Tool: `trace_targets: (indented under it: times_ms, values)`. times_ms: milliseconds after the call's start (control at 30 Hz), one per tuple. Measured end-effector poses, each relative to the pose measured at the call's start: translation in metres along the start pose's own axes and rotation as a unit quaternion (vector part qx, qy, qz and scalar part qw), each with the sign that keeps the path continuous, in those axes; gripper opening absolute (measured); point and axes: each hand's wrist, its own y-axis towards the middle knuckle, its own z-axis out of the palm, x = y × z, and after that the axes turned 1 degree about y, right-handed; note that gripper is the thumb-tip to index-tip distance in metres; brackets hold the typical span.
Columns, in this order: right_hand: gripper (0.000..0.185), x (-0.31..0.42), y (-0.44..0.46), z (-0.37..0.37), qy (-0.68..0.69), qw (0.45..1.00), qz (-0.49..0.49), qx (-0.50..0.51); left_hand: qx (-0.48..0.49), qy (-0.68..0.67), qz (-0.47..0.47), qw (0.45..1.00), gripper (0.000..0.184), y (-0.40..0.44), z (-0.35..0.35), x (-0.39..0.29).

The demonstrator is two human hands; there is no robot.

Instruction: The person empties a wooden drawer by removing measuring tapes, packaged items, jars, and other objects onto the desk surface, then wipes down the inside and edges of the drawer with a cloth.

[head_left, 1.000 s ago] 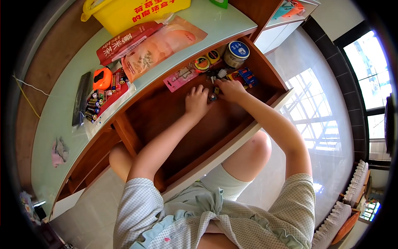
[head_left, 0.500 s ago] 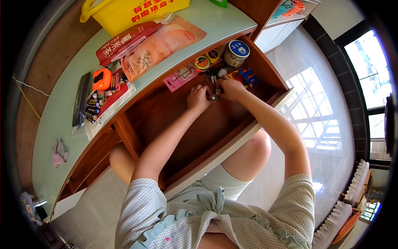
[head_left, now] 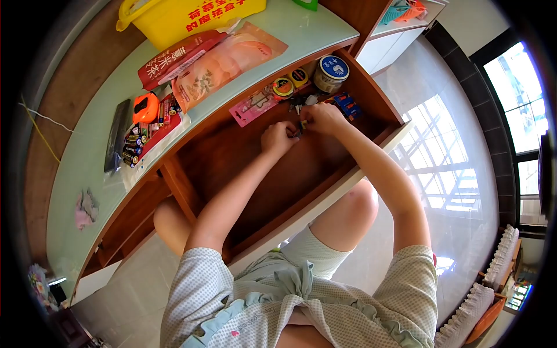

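Inside the pulled-out wooden drawer [head_left: 255,191], my two hands are close together. My right hand [head_left: 325,119] is closed, its fingertips pinching at a bunch of keys [head_left: 297,105] and a small yellowish piece below it. My left hand [head_left: 279,139] is closed too, with a small dark piece at its fingertips that is too small to name. Just beyond lie a pink card [head_left: 253,109], two round yellow-and-black tape measures [head_left: 283,87], [head_left: 298,76] and a jar with a blue lid [head_left: 331,74]. Blue-packed batteries [head_left: 348,107] lie beside my right hand.
On the glass-topped desk [head_left: 87,168] are a yellow basket [head_left: 191,20], two food pouches [head_left: 183,55], [head_left: 223,64], an orange tape measure [head_left: 145,108], several loose batteries [head_left: 134,145] and a dark bar [head_left: 118,136]. The drawer's front panel [head_left: 325,214] stands above my knees.
My hands have shifted slightly; the fingers of my right hand have moved a little left over the keys. The small piece at my left fingertips has turned. The view has tilted slightly.
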Motion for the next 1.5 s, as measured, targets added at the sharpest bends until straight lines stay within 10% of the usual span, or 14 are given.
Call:
trace_targets:
  times_ms: [600,800,1033,1500]
  values:
    - [0.014,0.040,-0.018,-0.052,0.099,0.971,-0.101,-0.195,0.029,-0.056,0.054,0.997,0.016,-0.071,-0.105,-0.030]
    - [0.014,0.120,-0.016,-0.060,0.303,0.908,-0.095,-0.274,-0.100,0.057,0.077,0.990,0.019,-0.126,-0.159,-0.025]
    - [0.014,0.212,0.000,-0.065,0.434,0.872,-0.141,-0.176,-0.254,-0.107,0.059,0.960,0.008,-0.169,-0.203,0.016]
    - [0.020,0.317,0.060,-0.032,0.410,0.879,-0.206,-0.131,-0.485,0.013,0.010,0.875,0.009,-0.208,-0.288,0.058]
